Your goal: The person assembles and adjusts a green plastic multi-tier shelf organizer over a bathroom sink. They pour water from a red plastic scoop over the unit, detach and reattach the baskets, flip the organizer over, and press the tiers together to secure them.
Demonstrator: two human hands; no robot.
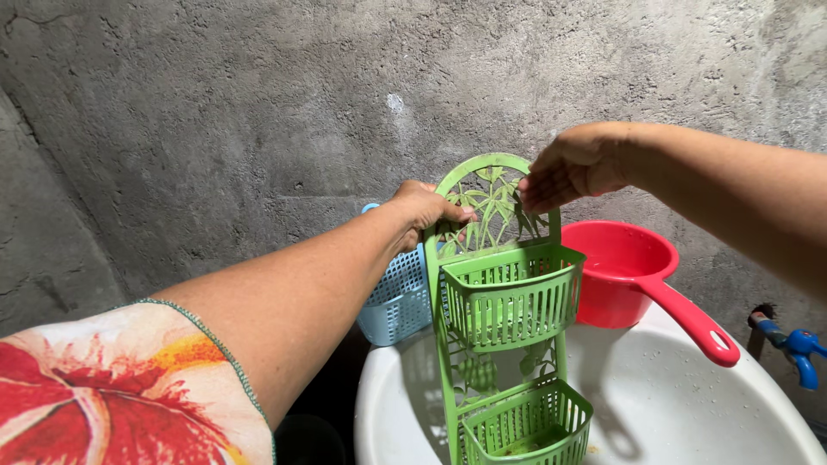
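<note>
Basin (689, 405) below rough concrete wall (258, 112)

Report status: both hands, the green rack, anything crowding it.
Left hand grips green rack at its arched top. Right hand touches the arch, fingers open. Blue basket and red dipper close behind, white basin below.

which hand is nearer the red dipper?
Right. The right hand touches the green rack top, just above the red dipper; the left hand grips the rack's far left edge.

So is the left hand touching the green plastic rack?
Touching. The head view shows the left hand gripping the arched top of the green plastic two-basket rack.
</note>
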